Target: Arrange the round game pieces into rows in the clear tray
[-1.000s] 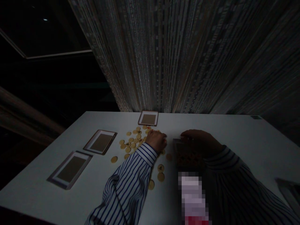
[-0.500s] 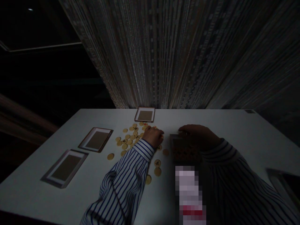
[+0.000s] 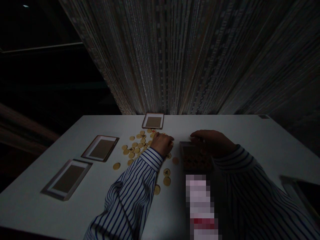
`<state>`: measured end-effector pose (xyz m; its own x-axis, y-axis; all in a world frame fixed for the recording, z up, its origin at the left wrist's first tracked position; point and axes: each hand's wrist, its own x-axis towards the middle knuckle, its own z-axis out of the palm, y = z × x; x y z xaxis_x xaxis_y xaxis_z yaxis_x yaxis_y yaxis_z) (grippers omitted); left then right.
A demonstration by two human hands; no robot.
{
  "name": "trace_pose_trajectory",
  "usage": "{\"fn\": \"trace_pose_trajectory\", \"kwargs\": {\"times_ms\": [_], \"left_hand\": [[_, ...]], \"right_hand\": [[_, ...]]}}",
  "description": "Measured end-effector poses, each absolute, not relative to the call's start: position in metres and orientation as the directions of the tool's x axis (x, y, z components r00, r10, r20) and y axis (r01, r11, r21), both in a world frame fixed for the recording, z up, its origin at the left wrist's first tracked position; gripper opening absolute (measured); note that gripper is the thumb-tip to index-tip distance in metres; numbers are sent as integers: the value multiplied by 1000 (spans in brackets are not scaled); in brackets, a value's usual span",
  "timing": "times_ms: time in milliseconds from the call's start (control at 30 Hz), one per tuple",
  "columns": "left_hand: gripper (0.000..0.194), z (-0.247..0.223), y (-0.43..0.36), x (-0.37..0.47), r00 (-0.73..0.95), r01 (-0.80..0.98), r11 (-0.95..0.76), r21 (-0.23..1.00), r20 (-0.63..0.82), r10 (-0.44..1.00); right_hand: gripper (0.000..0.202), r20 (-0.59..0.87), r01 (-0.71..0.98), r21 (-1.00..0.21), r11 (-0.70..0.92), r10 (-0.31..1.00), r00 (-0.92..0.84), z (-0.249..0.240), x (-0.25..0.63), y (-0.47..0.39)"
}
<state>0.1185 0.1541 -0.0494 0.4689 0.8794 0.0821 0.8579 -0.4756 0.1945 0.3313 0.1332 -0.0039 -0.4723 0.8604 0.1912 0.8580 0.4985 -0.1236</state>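
View swung rightward; hands [image 3: 162,145] [image 3: 213,142] (by discs [image 3: 167,172] and box [image 3: 187,150]) stayed.

A dim, home-like room, judging by the curtain [image 3: 160,60] behind a white table [image 3: 262,143] scattered with game pieces [image 3: 137,150].

Pale yellow, round discs [image 3: 137,150] (some bearing black or red characters) lie flat and loosely clustered on our tabletop [image 3: 215,123]; to their right we have a low, shadowed box [image 3: 188,150], its near half holding dim, reddish-brown pieces.
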Motion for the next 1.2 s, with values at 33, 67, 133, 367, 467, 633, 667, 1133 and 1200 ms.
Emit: {"fn": "trace_pose_trajectory", "kwargs": {"times_ms": [33,67,133,367,467,633,667,1133,1200], "left_hand": [[28,-49,154,118,473,853,-483,199,96,876],[28,-48,154,118,476,848,-489,205,111,872],[27,-47,153,117,472,841,-494,220,150,869],[28,-39,148,121,462,797,-545,259,318,828],[27,-32,145,122,458,780,-562,274,360,812],[27,-23,138,125,468,753,-596,279,408,784],[26,-22,137,125,468,748,-601,283,417,779],[22,-13,126,134,497,704,-641,304,433,752],[22,-13,125,135,512,690,-661,295,447,733]], "right_hand": [[22,187,864,-120,488,866,-463,-3,331,133],[22,183,869,-120,480,871,-456,-2,331,132],[23,175,875,-123,468,878,-445,0,331,131],[23,174,871,-123,476,874,-454,2,332,132],[22,179,872,-125,473,875,-449,1,332,132],[23,161,882,-127,453,887,-433,2,328,129],[23,161,881,-130,455,886,-434,2,327,129],[19,226,776,-387,498,867,-444,-2,319,126],[17,248,749,-418,514,858,-450,-3,319,126]]}}
